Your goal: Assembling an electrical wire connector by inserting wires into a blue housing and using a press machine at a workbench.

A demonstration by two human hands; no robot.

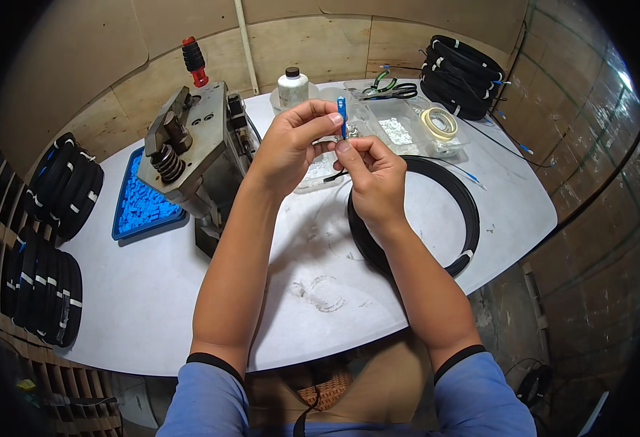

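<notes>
Above the table, my left hand [294, 144] pinches a small blue cable connector [342, 109] between thumb and fingertips, its slotted end pointing up. Just below it, my right hand [375, 175] is closed, thumb against fingers, on the black cable at the connector's lower end. A short piece of black cable [334, 176] shows under the two hands. How far the cable sits inside the connector is hidden by my fingers. Behind my right wrist lies a coil of black cable [467, 211] with a white tie round it.
A metal hand press [214, 124] stands left, beside a blue tray [125, 234] of small blue parts. Behind are a white bottle [293, 89], clear bins [360, 120], a tape roll [439, 124] and scissors [400, 91]. Cable coils [460, 76] are stacked back right; more coils [43, 288] hang left.
</notes>
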